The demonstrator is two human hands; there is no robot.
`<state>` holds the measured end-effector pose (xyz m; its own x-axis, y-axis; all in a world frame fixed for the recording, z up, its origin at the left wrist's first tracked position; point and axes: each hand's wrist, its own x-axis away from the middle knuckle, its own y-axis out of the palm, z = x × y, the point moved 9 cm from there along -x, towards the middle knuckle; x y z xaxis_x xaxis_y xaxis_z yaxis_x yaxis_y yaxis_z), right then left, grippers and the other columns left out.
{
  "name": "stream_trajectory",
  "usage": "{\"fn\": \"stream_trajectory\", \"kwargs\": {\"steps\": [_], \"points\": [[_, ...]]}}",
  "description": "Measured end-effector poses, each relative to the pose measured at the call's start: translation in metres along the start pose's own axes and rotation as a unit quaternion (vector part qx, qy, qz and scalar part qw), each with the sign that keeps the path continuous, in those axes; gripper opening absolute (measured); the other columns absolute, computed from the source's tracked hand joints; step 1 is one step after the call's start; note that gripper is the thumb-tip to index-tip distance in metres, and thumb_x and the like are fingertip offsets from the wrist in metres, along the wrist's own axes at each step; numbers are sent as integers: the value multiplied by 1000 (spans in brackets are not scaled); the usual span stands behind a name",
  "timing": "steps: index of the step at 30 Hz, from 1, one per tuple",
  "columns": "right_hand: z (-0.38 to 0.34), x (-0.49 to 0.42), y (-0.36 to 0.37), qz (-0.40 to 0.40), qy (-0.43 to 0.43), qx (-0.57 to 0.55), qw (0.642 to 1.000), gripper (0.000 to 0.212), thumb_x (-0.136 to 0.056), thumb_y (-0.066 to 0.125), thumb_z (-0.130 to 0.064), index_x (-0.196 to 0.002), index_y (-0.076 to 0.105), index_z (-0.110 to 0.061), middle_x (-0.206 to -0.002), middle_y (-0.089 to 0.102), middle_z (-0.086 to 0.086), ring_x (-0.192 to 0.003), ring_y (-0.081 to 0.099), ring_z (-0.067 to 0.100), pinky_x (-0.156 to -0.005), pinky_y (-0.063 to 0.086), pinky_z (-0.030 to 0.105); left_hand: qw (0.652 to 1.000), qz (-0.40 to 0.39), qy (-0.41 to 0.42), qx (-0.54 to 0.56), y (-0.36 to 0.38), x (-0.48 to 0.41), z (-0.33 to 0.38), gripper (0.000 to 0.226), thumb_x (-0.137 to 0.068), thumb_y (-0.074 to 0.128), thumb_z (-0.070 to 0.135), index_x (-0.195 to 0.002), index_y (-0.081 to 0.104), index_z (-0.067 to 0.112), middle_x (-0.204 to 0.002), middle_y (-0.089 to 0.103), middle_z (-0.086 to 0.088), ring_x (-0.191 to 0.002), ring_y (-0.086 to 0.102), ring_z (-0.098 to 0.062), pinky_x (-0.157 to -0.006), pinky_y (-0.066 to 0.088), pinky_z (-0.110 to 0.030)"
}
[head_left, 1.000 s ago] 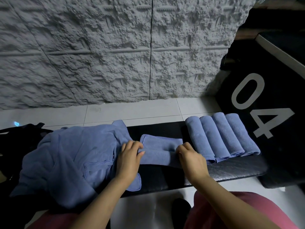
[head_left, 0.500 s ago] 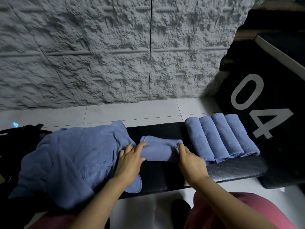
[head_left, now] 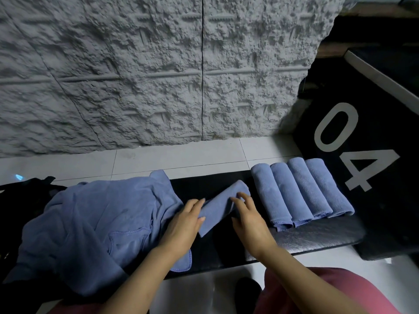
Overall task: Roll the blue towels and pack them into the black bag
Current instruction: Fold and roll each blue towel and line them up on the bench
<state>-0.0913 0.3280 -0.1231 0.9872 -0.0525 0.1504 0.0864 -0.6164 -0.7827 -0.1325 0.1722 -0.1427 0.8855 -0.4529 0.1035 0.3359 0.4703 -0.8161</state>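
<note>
A rolled blue towel (head_left: pixel 218 207) lies slanted on the black bench (head_left: pixel 317 236) between my hands. My left hand (head_left: pixel 183 225) grips its near left end between fingers and thumb. My right hand (head_left: pixel 248 219) holds its far right end, fingers spread over the top. Several finished blue rolls (head_left: pixel 301 191) lie side by side just to the right. A loose pile of unrolled blue towels (head_left: pixel 90 223) covers the bench's left part. The black bag (head_left: pixel 27 189) shows at the far left, mostly hidden behind the pile.
A large black box marked 04 (head_left: pixel 362 155) stands at the right end of the bench. A rough grey wall (head_left: pixel 158 75) rises behind a strip of white floor tiles (head_left: pixel 181 159). My pink-clad knees (head_left: pixel 328 295) are below the bench edge.
The towel went from half rolled and lying crosswise to a full roll. Both hands have now turned it to a slant, its far end swinging toward the finished rolls.
</note>
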Motion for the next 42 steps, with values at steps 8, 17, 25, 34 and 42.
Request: {"fn": "stream_trajectory", "kwargs": {"steps": [8, 17, 25, 34, 42], "points": [[9, -13, -49, 102, 41, 47, 993, 44, -90, 48, -16, -133, 43, -20, -148, 30, -5, -130, 38, 16, -91, 45, 33, 997, -16, -14, 74, 14, -8, 12, 64, -92, 45, 10, -141, 28, 48, -131, 43, 13, -95, 56, -10, -85, 47, -27], [65, -5, -85, 70, 242, 133, 958, 51, -88, 43, -20, -139, 34, -24, -146, 34, 4, -126, 33, 31, -96, 38, 41, 943, 70, -154, 287, 60, -27, 62, 57, -87, 54, 3, -137, 37, 24, -133, 45, -3, -119, 47, -19, -100, 40, -30], [53, -6, -84, 54, 188, 178, 964, 44, -92, 41, -23, -135, 36, -25, -143, 36, 1, -124, 35, 29, -94, 37, 39, 918, 53, -174, 352, 86, -35, 90, 52, -85, 55, 1, -124, 40, 32, -122, 56, 0, -109, 56, -16, -97, 47, -34], [24, -23, -40, 6, 6, 297, 955, 43, -89, 48, -18, -131, 47, -26, -141, 40, -5, -122, 40, 24, -94, 31, 33, 989, 22, -113, 97, 23, -21, 63, 29, -84, 63, 23, -112, 59, 28, -119, 49, 5, -107, 53, -18, -93, 46, -33], [16, -21, -50, 77, 6, 282, 956, 36, -79, 63, -17, -113, 61, -25, -123, 57, 0, -108, 51, 27, -82, 40, 37, 941, -48, -244, -228, -38, 69, -35, 79, -69, 70, 53, -131, 31, 23, -132, 29, 1, -123, 33, -23, -93, 42, -34]]}}
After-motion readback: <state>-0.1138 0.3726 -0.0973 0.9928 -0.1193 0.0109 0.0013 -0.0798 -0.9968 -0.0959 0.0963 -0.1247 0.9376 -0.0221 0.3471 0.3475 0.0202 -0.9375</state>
